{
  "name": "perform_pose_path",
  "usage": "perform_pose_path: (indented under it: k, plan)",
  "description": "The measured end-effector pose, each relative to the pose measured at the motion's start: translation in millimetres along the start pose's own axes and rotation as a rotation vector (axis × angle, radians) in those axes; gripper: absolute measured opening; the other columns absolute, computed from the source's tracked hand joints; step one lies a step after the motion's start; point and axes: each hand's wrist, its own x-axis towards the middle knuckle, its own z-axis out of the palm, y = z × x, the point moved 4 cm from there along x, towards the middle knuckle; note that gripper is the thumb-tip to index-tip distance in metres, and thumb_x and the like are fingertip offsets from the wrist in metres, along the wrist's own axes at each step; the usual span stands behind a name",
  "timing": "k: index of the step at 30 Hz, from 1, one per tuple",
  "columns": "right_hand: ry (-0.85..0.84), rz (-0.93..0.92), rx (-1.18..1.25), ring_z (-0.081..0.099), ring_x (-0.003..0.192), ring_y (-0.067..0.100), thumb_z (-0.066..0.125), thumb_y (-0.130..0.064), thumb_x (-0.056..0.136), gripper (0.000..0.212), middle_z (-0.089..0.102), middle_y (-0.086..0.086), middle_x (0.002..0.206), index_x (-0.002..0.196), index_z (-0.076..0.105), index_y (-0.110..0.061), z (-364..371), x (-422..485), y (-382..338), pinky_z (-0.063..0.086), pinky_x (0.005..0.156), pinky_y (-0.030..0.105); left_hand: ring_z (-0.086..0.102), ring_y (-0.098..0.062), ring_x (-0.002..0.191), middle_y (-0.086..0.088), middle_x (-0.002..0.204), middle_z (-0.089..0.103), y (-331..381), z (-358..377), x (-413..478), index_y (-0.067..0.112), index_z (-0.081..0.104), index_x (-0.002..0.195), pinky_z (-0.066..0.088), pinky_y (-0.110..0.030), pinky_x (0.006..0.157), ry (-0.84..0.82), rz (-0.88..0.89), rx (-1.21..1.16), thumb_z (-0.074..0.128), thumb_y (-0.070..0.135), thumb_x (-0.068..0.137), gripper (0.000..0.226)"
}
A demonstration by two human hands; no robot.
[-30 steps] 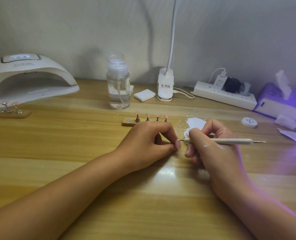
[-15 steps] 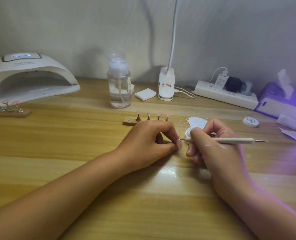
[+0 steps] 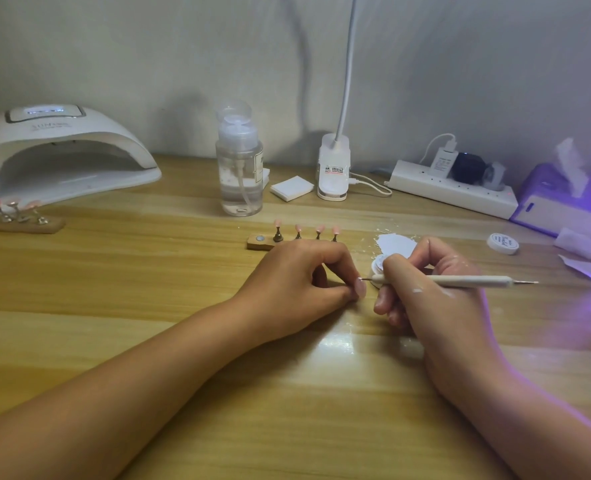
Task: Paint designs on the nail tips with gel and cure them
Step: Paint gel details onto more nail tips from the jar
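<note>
Left hand is pinching a pink nail tip between thumb and forefinger at frame centre, resting on the wooden table. Right hand is gripping a white dotting pen, fine point touching the nail tip's upper edge. Four spare tips are sitting on a stand just behind; curing lamp is sitting upper left.

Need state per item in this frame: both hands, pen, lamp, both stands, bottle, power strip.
left hand: pinches a nail tip
right hand: grips the pen, fine end at the nail tip
curing lamp: display lit
near stand: four tips upright, one end mount bare
far stand: tips mounted, sits outside the lamp
bottle: upright, partly filled
power strip: chargers plugged in
</note>
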Motion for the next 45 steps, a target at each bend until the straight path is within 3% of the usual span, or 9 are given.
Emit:
perform_pose_path:
  k: [5,10,15,26,28,32,37,45]
  plan:
    - [-0.011,-0.015,-0.008,0.044,0.036,0.013,0.061,-0.002,0.081,0.033,0.058,0.014,0.048,0.057,0.046,-0.02,-1,0,1,0.035,0.038,0.018,0.045,0.001,0.046,0.039,0.057,0.053,0,0,0,0.021,0.071,0.078,0.027,-0.007,0.05,0.002,0.01,0.01,0.077,0.011,0.081,0.013]
    - [-0.003,-0.001,-0.028,0.043,0.036,0.012,0.06,-0.017,0.067,0.016,0.058,0.012,0.047,0.057,0.048,-0.021,0,1,2,0.034,0.038,0.016,0.045,0.001,0.046,0.038,0.058,0.054,0,0,0,0.019,0.072,0.08,0.027,-0.008,0.05,-0.004,0.008,0.011,0.076,0.011,0.081,0.009]
    - [0.008,-0.002,-0.04,0.044,0.036,0.011,0.058,-0.019,0.065,0.013,0.059,0.012,0.047,0.057,0.048,-0.022,-1,2,3,0.034,0.037,0.017,0.045,0.002,0.045,0.037,0.056,0.053,1,0,0,0.015,0.072,0.081,0.027,-0.008,0.05,-0.006,0.008,0.004,0.076,0.015,0.082,0.005]
    - [-0.028,-0.022,-0.007,0.045,0.037,0.012,0.062,-0.013,0.072,0.022,0.058,0.013,0.048,0.058,0.048,-0.021,-1,1,3,0.036,0.039,0.018,0.046,0.002,0.046,0.038,0.056,0.053,0,1,0,0.018,0.072,0.08,0.027,-0.008,0.05,-0.003,0.001,0.011,0.077,0.013,0.081,0.007]
    - [-0.003,-0.035,-0.003,0.043,0.036,0.011,0.063,-0.007,0.078,0.03,0.057,0.012,0.046,0.057,0.047,-0.021,-2,1,3,0.034,0.038,0.017,0.046,0.002,0.046,0.038,0.056,0.053,0,1,0,0.018,0.072,0.08,0.027,-0.008,0.051,-0.006,0.002,0.012,0.077,0.014,0.081,0.007]
    - [0.093,-0.047,0.097,0.036,0.033,0.009,0.058,-0.016,0.067,0.021,0.052,0.006,0.041,0.052,0.044,-0.022,-6,-2,-2,0.03,0.035,0.016,0.046,0.003,0.046,0.037,0.056,0.053,-1,1,-1,0.017,0.072,0.082,0.028,-0.008,0.051,-0.014,-0.014,-0.005,0.077,0.015,0.082,0.005]
    - [0.21,-0.141,0.218,0.036,0.033,0.009,0.054,-0.007,0.075,0.031,0.042,-0.003,0.036,0.057,0.035,-0.024,-22,4,-13,0.025,0.035,0.015,0.046,0.001,0.047,0.034,0.057,0.055,-3,1,-1,0.02,0.072,0.079,0.028,-0.008,0.051,-0.015,-0.041,-0.033,0.078,0.017,0.082,0.007]
    - [0.174,-0.032,-0.172,0.035,0.04,0.009,0.06,-0.024,0.067,0.018,0.054,0.0,0.044,0.057,0.046,-0.023,-35,22,5,0.026,0.045,0.022,0.048,-0.003,0.052,0.03,0.064,0.058,-2,1,-2,0.024,0.072,0.078,0.031,-0.012,0.055,-0.011,-0.053,-0.034,0.078,0.014,0.08,0.011]
